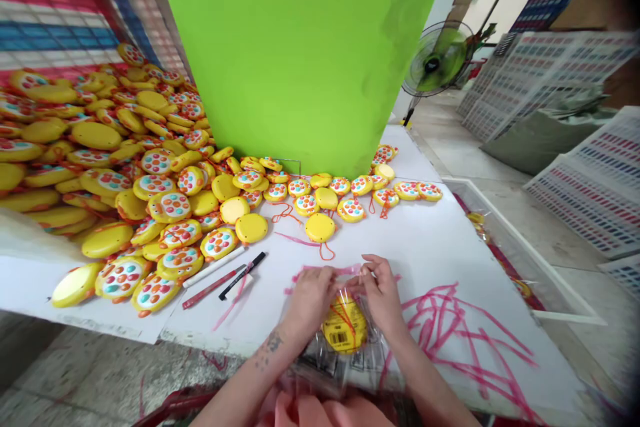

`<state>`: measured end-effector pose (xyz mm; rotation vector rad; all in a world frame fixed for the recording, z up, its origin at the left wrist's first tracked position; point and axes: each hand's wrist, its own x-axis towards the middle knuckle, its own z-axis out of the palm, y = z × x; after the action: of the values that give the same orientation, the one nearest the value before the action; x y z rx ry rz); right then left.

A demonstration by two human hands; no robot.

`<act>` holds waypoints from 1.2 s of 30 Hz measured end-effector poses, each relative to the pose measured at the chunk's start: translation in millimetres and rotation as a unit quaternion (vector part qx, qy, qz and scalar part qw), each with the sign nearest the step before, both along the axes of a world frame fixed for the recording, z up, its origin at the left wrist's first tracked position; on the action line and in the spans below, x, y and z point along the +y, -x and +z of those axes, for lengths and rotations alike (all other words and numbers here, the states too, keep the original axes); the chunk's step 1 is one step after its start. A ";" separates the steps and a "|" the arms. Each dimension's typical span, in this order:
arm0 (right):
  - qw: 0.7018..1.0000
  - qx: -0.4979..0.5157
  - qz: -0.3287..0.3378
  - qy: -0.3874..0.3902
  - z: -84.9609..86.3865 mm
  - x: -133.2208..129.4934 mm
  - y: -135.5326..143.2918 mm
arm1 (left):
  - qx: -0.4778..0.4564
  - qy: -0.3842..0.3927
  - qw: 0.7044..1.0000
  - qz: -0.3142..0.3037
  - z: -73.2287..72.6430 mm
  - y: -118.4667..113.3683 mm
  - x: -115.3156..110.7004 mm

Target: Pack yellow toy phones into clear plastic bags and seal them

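Note:
At the front edge of the table lies a clear plastic bag (373, 337) with a yellow toy (345, 330) inside. The toy's barcode side faces up, and an orange cord crosses it. My left hand (313, 297) pinches the bag's top edge from the left. Opposite it, my right hand (383, 290) has thumb and fingers closed on the same edge. A pink strip (350, 269) runs along that edge between the two hands. Just beyond them, another yellow toy (320, 227) rests face down with its orange cord loop.
A big heap of yellow toys with coloured dots (110, 140) fills the left side. A black marker (243, 276) and a red pen (214, 287) lie left of my hands. Loose pink strips (445, 320) litter the right. A green panel (305, 60) stands behind; a fan (435, 63) is beyond.

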<state>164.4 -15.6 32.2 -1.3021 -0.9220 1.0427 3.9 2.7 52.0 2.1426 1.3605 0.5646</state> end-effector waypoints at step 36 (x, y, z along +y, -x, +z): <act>0.787 -0.530 0.033 -0.313 52.8 -9.7 13.4 | -0.310 0.139 0.940 0.026 18.4 -5.1 -20.1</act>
<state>151.0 -25.3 84.9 -1.2117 -1.9551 -0.1230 8.9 -17.3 70.4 1.5189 1.0595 0.9128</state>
